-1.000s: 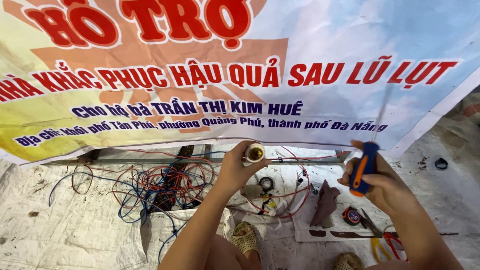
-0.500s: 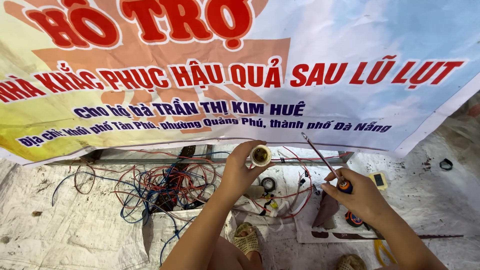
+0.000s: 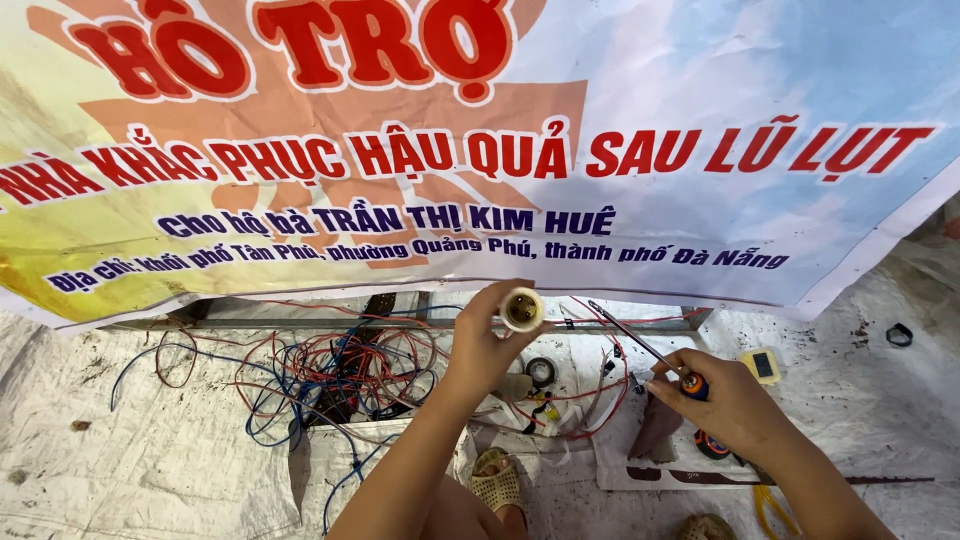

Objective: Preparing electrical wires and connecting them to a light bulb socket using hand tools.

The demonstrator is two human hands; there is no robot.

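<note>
- Cream-white, the small round lamp socket point(image 3: 522, 309) sits at the fingertips of the left hand point(image 3: 487, 340), raised in front of the banner's lower edge with its open end turned toward the camera; a brassy inside shows in the opening.
- That left hand is clenched around the socket's body, thumb on the near side, fingers wrapped behind.
- To the right of the socket and a little lower, the right hand point(image 3: 728, 400) grasps a screwdriver point(image 3: 640, 345) by its orange and dark handle; the thin metal shaft slants up and to the left, its tip near the socket but apart from it.
- Below and left of the left hand, a tangle of red, blue and black wires point(image 3: 330, 375) lies on the white tarpaulin point(image 3: 120, 460).
- Between the two hands, lower down, a roll of black tape point(image 3: 540, 371) rests on the tarpaulin.
- Just right of the right hand lies a small yellow device with a dark face point(image 3: 762, 365).
- Behind both hands hangs a large printed banner point(image 3: 650, 90) in yellow, orange, white and pale blue.
- Under the left forearm, a foot in a woven sandal point(image 3: 497, 480) shows.
</note>
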